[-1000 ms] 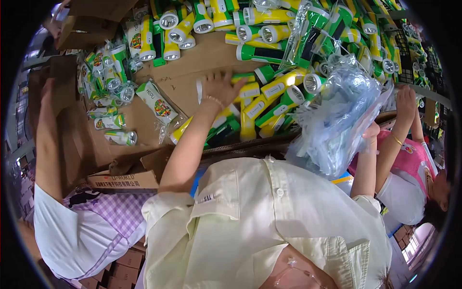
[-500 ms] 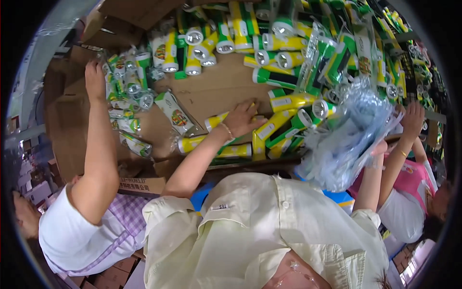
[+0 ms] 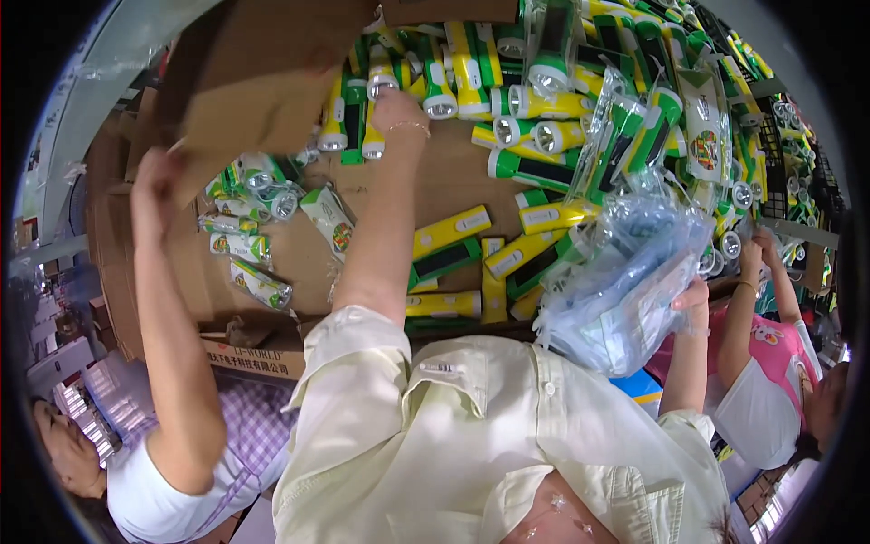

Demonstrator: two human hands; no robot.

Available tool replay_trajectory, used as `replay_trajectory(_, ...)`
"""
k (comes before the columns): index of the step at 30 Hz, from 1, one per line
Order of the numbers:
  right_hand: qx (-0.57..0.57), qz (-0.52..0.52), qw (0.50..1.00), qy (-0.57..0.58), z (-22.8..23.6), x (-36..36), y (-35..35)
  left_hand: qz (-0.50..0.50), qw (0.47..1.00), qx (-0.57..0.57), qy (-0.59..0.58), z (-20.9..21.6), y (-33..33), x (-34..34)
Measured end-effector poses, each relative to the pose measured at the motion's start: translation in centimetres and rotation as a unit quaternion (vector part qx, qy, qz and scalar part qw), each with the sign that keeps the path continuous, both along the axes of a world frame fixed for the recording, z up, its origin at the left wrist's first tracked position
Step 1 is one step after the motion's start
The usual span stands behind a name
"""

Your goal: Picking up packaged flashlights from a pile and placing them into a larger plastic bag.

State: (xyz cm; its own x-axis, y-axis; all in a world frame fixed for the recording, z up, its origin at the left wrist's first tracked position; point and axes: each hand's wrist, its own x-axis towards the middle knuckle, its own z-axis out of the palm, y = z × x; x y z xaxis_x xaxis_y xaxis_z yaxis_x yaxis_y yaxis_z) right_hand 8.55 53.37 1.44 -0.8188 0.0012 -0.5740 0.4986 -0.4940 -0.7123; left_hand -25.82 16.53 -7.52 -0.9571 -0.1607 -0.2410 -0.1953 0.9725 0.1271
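My left hand (image 3: 400,112) reaches to the far side of the cardboard surface, its fingers closed around the lens end of a yellow-and-white flashlight (image 3: 381,72). Beside it, more yellow and green flashlights (image 3: 333,118) lie side by side. My right hand (image 3: 692,306) grips a thick bundle of clear plastic bags (image 3: 625,281), which hangs over the near right edge. Left of the bundle, several loose flashlights, one of them yellow (image 3: 462,231), lie close to my body.
At left, a co-worker's hand (image 3: 156,195) is at a blurred brown cardboard piece (image 3: 263,82). Bagged flashlights (image 3: 258,283) lie below it. On the right, another person's hands (image 3: 759,249) work by a heap of flashlights. A cardboard box edge (image 3: 245,358) borders the near left.
My left hand has moved from the near flashlights to the far row. The bag bundle has shifted slightly left and down. At left, the co-worker's cardboard piece has swung across the far corner.
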Motion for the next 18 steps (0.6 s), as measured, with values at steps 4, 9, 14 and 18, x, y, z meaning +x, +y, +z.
replay_trajectory(4,0.075,0.025,0.997,-0.014,1.2,-1.2,-1.3,-0.043,0.993,-0.085,0.073,-1.3,-0.2,0.7)
replay_trajectory(9,0.043,-0.017,0.999,-0.025,1.2,0.5,-0.6,-0.136,0.986,-0.089,0.036,0.2,-2.7,4.6)
replay_trajectory(14,-0.014,0.013,0.999,0.049,-1.3,1.5,3.6,-0.198,0.975,-0.094,0.027,-0.8,-9.8,11.7)
replay_trajectory(18,0.024,0.097,0.994,0.049,-2.8,-0.4,6.4,-0.324,0.946,-0.021,0.013,1.0,-13.5,17.1)
